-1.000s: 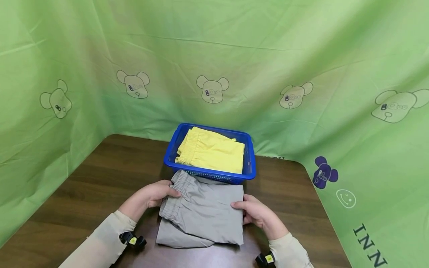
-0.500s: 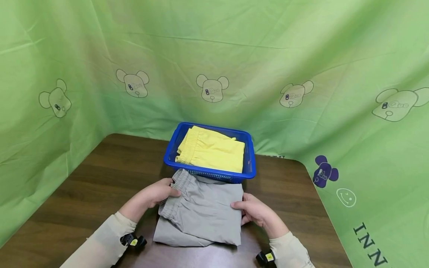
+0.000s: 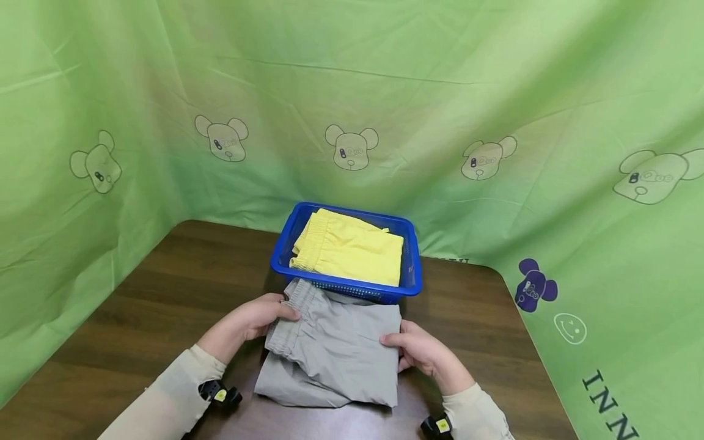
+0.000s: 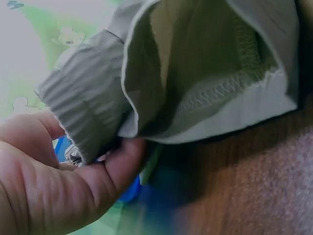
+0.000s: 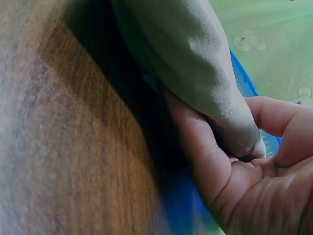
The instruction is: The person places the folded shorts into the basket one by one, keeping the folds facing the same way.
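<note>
Folded grey shorts [image 3: 346, 348] with a gathered elastic waistband are held between both hands in front of the basket. My left hand [image 3: 263, 315] grips the waistband side, thumb on top and fingers beneath. On the opposite side, my right hand [image 3: 423, 349] pinches the folded edge, thumb above and fingers under the cloth. In the left wrist view an open leg hem [image 4: 215, 107] with zigzag stitching hangs beside the left fingers. The right wrist view shows the grey fold [image 5: 195, 63] between thumb and fingers, above the wood.
A blue plastic basket [image 3: 416, 269] stands just beyond the shorts, with folded yellow shorts [image 3: 352, 247] lying in it. The brown wooden table [image 3: 181, 293] ends at a green printed curtain [image 3: 418, 79] at the back and sides.
Both hands keep their hold on the grey shorts. The lower layer of cloth sways slightly to the left; otherwise little differs apart from a small shift of the head view.
</note>
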A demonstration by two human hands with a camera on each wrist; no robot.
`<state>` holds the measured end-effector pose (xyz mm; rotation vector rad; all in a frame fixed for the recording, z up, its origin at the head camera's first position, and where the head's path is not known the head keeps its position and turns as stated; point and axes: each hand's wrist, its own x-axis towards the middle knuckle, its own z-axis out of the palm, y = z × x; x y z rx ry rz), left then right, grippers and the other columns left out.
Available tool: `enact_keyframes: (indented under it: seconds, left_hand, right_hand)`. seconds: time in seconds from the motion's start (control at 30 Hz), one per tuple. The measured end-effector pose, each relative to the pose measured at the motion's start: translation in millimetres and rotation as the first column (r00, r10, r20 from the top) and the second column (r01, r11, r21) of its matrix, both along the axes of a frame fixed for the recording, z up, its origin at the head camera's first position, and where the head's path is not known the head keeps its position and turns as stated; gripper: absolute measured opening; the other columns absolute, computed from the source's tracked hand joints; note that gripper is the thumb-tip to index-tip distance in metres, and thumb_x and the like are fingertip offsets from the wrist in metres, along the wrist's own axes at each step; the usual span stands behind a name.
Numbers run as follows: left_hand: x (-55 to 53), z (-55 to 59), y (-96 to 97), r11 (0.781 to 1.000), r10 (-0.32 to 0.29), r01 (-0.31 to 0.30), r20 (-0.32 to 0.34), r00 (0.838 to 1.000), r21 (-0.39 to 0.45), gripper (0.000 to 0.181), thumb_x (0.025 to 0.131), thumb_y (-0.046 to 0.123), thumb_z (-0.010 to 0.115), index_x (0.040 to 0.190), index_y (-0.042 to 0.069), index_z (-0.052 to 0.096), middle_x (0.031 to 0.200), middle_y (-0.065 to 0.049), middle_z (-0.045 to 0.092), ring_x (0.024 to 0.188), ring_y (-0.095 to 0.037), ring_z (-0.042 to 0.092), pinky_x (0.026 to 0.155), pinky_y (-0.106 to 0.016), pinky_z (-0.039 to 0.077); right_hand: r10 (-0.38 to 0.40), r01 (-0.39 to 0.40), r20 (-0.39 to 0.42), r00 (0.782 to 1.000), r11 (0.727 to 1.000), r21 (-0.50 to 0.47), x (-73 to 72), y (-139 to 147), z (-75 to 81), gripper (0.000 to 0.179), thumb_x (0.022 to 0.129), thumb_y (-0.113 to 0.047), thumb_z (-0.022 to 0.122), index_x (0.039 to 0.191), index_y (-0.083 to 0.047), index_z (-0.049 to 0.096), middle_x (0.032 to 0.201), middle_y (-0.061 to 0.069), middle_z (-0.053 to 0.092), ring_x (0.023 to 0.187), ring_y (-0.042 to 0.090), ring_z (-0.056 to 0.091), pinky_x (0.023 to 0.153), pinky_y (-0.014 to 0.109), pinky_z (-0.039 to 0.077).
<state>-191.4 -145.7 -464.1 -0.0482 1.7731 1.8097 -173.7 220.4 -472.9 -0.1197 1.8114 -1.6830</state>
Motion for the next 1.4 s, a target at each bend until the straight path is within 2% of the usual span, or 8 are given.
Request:
enact_keyframes:
  seconds: [0.07, 0.2, 0.33, 0.43, 0.63, 0.8, 1.03, 1.4]
  left_hand:
    - [-2.0, -2.7, -0.6, 0.999, -0.014, 0.013, 0.016, 1.0, 0.044, 0.055, 0.094, 0.007, 0.064, 0.14, -0.011, 0.039, 0.106, -0.013, 0.072, 0.09, -0.023, 0.073, 0.08, -0.042, 0.062]
    - [-4.5, -7.6, -1.2, 0.995, -0.027, 0.021, 0.054, 0.998, 0.102, 0.061, 0.093, 0.004, 0.064, 0.143, -0.01, 0.032, 0.107, -0.015, 0.071, 0.091, -0.025, 0.073, 0.08, -0.043, 0.062]
    - [-5.0, -8.5, -2.8, 0.993, -0.024, 0.015, 0.075, 0.997, 0.118, 0.067, 0.091, 0.002, 0.064, 0.146, -0.009, 0.026, 0.106, -0.015, 0.07, 0.09, -0.025, 0.073, 0.079, -0.043, 0.062]
    - [-5.4, -6.8, -5.3, 0.991, -0.044, 0.034, 0.079, 0.996, 0.127, 0.064, 0.092, 0.002, 0.063, 0.144, -0.008, 0.028, 0.105, -0.014, 0.071, 0.089, -0.024, 0.074, 0.079, -0.042, 0.062]
    - [-6.0, -2.0, -9.4, 0.989, -0.083, 0.075, 0.062, 0.995, 0.131, 0.046, 0.092, 0.003, 0.064, 0.131, -0.007, 0.041, 0.101, -0.014, 0.073, 0.086, -0.024, 0.074, 0.077, -0.04, 0.062]
    - [-4.4, 2.7, -10.9, 0.991, -0.082, 0.079, 0.023, 0.996, 0.112, 0.043, 0.092, 0.004, 0.064, 0.127, -0.007, 0.043, 0.099, -0.014, 0.073, 0.084, -0.024, 0.075, 0.074, -0.038, 0.063]
    - [-1.2, 9.7, -10.7, 0.991, -0.084, 0.084, -0.008, 0.996, 0.101, 0.045, 0.091, 0.006, 0.066, 0.127, -0.007, 0.043, 0.098, -0.014, 0.073, 0.082, -0.022, 0.075, 0.072, -0.037, 0.063]
    - [10.5, 17.1, 1.6, 0.993, -0.091, 0.094, -0.034, 0.995, 0.075, 0.059, 0.091, 0.007, 0.067, 0.138, -0.011, 0.037, 0.104, -0.014, 0.072, 0.086, -0.023, 0.074, 0.076, -0.04, 0.062]
  right_hand:
    - [-0.004, 0.004, -0.002, 1.0, 1.0, -0.005, 0.1, 1.0, -0.8, 0.039, 0.097, -0.011, 0.061, 0.127, 0.006, 0.042, 0.099, 0.015, 0.075, 0.084, 0.027, 0.075, 0.067, 0.047, 0.062]
    - [-0.009, 0.009, 0.001, 1.0, 1.0, -0.014, 0.4, 3.1, 0.0, 0.036, 0.097, -0.009, 0.06, 0.125, 0.006, 0.044, 0.099, 0.014, 0.075, 0.084, 0.026, 0.075, 0.067, 0.047, 0.062]
    - [0.008, -0.008, 0.004, 1.0, 0.999, -0.036, 1.1, 4.0, 3.3, 0.034, 0.099, -0.009, 0.059, 0.125, 0.006, 0.044, 0.099, 0.013, 0.076, 0.084, 0.025, 0.075, 0.067, 0.045, 0.062]
    - [0.026, -0.026, 0.0, 1.0, 0.998, -0.053, 1.7, 4.4, 5.8, 0.033, 0.099, -0.01, 0.059, 0.125, 0.006, 0.045, 0.098, 0.011, 0.076, 0.083, 0.023, 0.075, 0.066, 0.044, 0.062]
    - [0.036, -0.036, -0.005, 0.999, 0.997, -0.07, 1.4, 5.5, 8.2, 0.03, 0.099, -0.01, 0.059, 0.124, 0.005, 0.049, 0.099, 0.011, 0.076, 0.084, 0.024, 0.076, 0.068, 0.047, 0.062]
    - [0.054, -0.054, -0.006, 0.999, 0.995, -0.081, -0.3, 7.7, 10.5, 0.03, 0.1, -0.011, 0.059, 0.124, 0.004, 0.05, 0.101, 0.011, 0.077, 0.086, 0.025, 0.076, 0.069, 0.049, 0.062]
    - [0.086, -0.086, -0.004, 0.996, 0.992, -0.091, -2.8, 11.2, 16.9, 0.028, 0.1, -0.01, 0.059, 0.124, 0.002, 0.05, 0.099, 0.01, 0.077, 0.085, 0.023, 0.076, 0.066, 0.044, 0.062]
    - [0.146, -0.147, -0.016, 0.989, 0.985, -0.085, -0.8, 17.2, 26.6, 0.026, 0.1, -0.01, 0.059, 0.123, 0.0, 0.051, 0.099, 0.01, 0.077, 0.084, 0.022, 0.076, 0.063, 0.04, 0.062]
